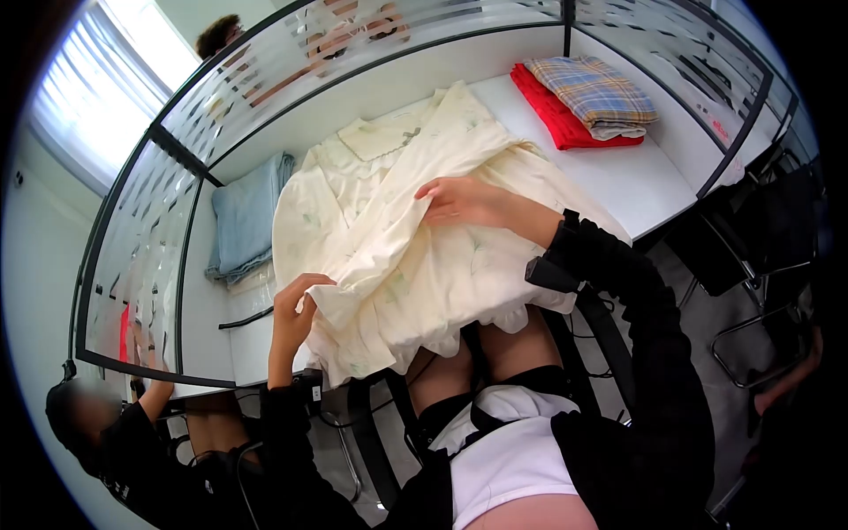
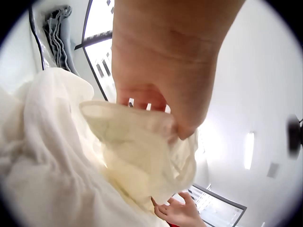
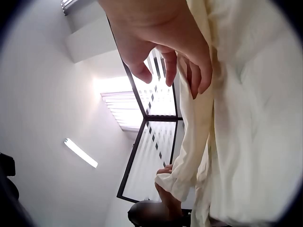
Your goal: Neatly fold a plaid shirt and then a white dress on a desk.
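Note:
A cream long-sleeved top with a collar, a small bow and a faint green print lies spread on the white desk, its ruffled lower edge hanging over the front. One sleeve runs diagonally across it. At the near left, my left hand pinches the end of this sleeve between thumb and fingers, lifting the cloth, as the left wrist view shows. My right hand is farther up the sleeve. Its fingers rest against the fabric, while the thumb stands apart from them in the right wrist view.
Folded light-blue denim lies at the desk's left. At the back right, a folded plaid cloth sits on red cloth. Black-framed clear partitions border the desk. Another person sits at the left.

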Demonstrator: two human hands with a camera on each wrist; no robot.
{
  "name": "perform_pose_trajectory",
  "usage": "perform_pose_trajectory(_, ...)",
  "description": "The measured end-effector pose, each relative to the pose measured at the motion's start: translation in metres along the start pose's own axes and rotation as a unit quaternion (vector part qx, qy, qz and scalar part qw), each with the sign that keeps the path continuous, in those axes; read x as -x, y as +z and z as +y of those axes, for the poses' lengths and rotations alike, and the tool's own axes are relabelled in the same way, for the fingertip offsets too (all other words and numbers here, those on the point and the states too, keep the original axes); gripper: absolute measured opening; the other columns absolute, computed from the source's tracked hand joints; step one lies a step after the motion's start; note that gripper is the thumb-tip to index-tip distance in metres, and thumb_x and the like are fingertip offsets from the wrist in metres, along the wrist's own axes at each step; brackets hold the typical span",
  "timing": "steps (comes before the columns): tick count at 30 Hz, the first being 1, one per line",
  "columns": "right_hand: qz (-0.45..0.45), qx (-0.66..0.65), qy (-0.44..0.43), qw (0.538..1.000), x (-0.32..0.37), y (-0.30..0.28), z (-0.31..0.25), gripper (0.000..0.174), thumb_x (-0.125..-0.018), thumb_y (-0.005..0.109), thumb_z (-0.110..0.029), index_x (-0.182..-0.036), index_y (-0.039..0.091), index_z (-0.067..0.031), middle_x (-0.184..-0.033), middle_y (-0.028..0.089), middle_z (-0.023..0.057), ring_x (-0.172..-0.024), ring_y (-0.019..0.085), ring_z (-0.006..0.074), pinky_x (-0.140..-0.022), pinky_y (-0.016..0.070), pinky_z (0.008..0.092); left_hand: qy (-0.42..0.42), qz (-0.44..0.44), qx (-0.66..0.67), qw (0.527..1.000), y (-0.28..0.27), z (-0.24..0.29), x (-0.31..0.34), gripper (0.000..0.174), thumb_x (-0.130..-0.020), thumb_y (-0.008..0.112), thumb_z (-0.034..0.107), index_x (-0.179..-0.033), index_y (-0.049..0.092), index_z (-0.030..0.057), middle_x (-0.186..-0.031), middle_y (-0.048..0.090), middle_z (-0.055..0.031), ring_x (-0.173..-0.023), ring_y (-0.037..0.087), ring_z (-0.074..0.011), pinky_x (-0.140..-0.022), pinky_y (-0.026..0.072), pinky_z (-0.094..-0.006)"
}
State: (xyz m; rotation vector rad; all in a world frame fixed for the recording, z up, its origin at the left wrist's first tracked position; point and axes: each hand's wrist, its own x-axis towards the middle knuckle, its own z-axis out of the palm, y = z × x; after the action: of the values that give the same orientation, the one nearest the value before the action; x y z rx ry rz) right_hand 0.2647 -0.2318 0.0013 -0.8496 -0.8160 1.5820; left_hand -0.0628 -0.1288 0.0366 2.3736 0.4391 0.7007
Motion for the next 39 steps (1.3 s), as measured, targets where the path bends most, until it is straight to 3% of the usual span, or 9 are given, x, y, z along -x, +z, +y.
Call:
perform_pose_trajectory(5, -0.079, 0.020, 0.086, 0.993, 0.011, 0.030, 0.020, 0.040, -0.089, 0.047, -0.017, -0.126, 0.040, -0.0041, -0.122, 0.048, 0.0155, -0.110, 0.051, 0.0252, -0.093, 0.0403, 0.0322, -0.011, -0.052, 0.002, 0.999, -0.003, 0.002, 0.013, 0.023, -0.072, 0.047, -0.006, -0.089, 0.062, -0.0009, -0.091, 0.062, -0.0109, -0.086, 0.060, -0.0238, -0.077, 0.0454, -0.0290)
perform_pose_trajectory(13, -0.185, 0.062, 0.134, 0.972, 0.021, 0.062, 0.047, 0.046, -0.088, 0.050, -0.017, -0.128, 0.036, 0.0026, -0.124, 0.046, 0.0146, -0.107, 0.053, 0.0229, -0.091, 0.0417, 0.0309, -0.016, -0.106, -0.029, 0.994, -0.007, 0.019, 0.027, 0.030, -0.072, 0.045, -0.011, -0.096, 0.060, 0.0012, -0.098, 0.060, -0.0111, -0.091, 0.059, -0.0259, -0.080, 0.0447, -0.0294)
perform_pose_trajectory(19, -0.354, 0.178, 0.127, 0.909, 0.033, 0.077, 0.047, 0.031, -0.087, 0.052, -0.008, -0.117, 0.049, -0.0002, -0.111, 0.057, 0.0112, -0.099, 0.056, 0.0181, -0.088, 0.0421, 0.0292, -0.044, -0.138, -0.044, 0.988, -0.013, 0.030, 0.045, 0.046, -0.065, 0.066, 0.001, -0.108, 0.048, 0.0032, -0.114, 0.050, -0.0129, -0.108, 0.049, -0.0290, -0.091, 0.0387, -0.0329)
perform_pose_trajectory(22, -0.317, 0.255, -0.003, 0.914, 0.031, 0.075, 0.051, 0.020, -0.087, 0.051, -0.009, -0.105, 0.055, -0.0005, -0.102, 0.060, 0.0074, -0.095, 0.057, 0.0155, -0.084, 0.0443, 0.0289, -0.016, -0.136, -0.043, 0.990, 0.000, 0.038, 0.057, 0.075, -0.054, 0.080, 0.012, -0.115, 0.037, 0.0043, -0.122, 0.042, -0.0148, -0.113, 0.044, -0.0315, -0.094, 0.0366, -0.0342)
perform_pose_trajectory(23, -0.213, 0.325, -0.087, 0.917, 0.035, 0.082, 0.043, 0.017, -0.083, 0.057, -0.015, -0.092, 0.059, -0.0007, -0.091, 0.063, 0.0069, -0.085, 0.060, 0.0153, -0.079, 0.0466, 0.0264, -0.008, -0.143, -0.104, 0.984, 0.005, 0.040, 0.061, 0.086, -0.049, 0.083, 0.018, -0.117, 0.032, 0.0050, -0.125, 0.038, -0.0172, -0.113, 0.043, -0.0346, -0.094, 0.0377, -0.0353)
perform_pose_trajectory(27, -0.147, 0.537, -0.245, 0.794, 0.022, 0.079, 0.041, 0.029, -0.076, 0.061, -0.015, -0.101, 0.053, -0.0037, -0.100, 0.055, 0.0097, -0.090, 0.056, 0.0243, -0.078, 0.0454, 0.0336, -0.019, -0.123, -0.180, 0.976, 0.022, 0.037, 0.072, 0.082, -0.052, 0.078, 0.009, -0.118, 0.031, 0.0049, -0.127, 0.040, -0.0166, -0.111, 0.044, -0.0374, -0.091, 0.0409, -0.0373)
perform_pose_trajectory(30, -0.190, 0.591, -0.231, 0.749, 0.015, 0.082, 0.053, 0.039, -0.076, 0.061, -0.017, -0.110, 0.046, -0.0044, -0.116, 0.045, 0.0117, -0.105, 0.048, 0.0265, -0.085, 0.0416, 0.0365, -0.176, -0.140, -0.162, 0.961, 0.015, 0.042, 0.070, 0.075, -0.057, 0.070, 0.003, -0.120, 0.031, 0.0063, -0.123, 0.044, -0.0126, -0.105, 0.049, -0.0358, -0.085, 0.0446, -0.0359)
perform_pose_trajectory(34, -0.214, 0.648, -0.264, 0.682, 0.012, 0.083, 0.065, 0.054, -0.076, 0.062, -0.021, -0.122, 0.040, -0.0044, -0.125, 0.041, 0.0136, -0.113, 0.043, 0.0283, -0.092, 0.0373, 0.0387, -0.109, -0.156, -0.160, 0.969, -0.005, 0.041, 0.059, 0.046, -0.062, 0.060, -0.001, -0.106, 0.050, 0.0077, -0.108, 0.055, -0.0100, -0.093, 0.055, -0.0344, -0.078, 0.0464, -0.0358)
perform_pose_trajectory(39, -0.215, 0.673, -0.266, 0.655, 0.010, 0.079, 0.068, 0.064, -0.076, 0.062, -0.022, -0.130, 0.033, -0.0033, -0.131, 0.037, 0.0143, -0.117, 0.040, 0.0287, -0.096, 0.0345, 0.0371, -0.198, -0.048, -0.105, 0.973, -0.027, 0.022, 0.053, 0.019, -0.071, 0.057, 0.002, -0.090, 0.058, 0.0005, -0.077, 0.062, -0.0086, -0.070, 0.057, -0.0129, -0.060, 0.0434, -0.0256)
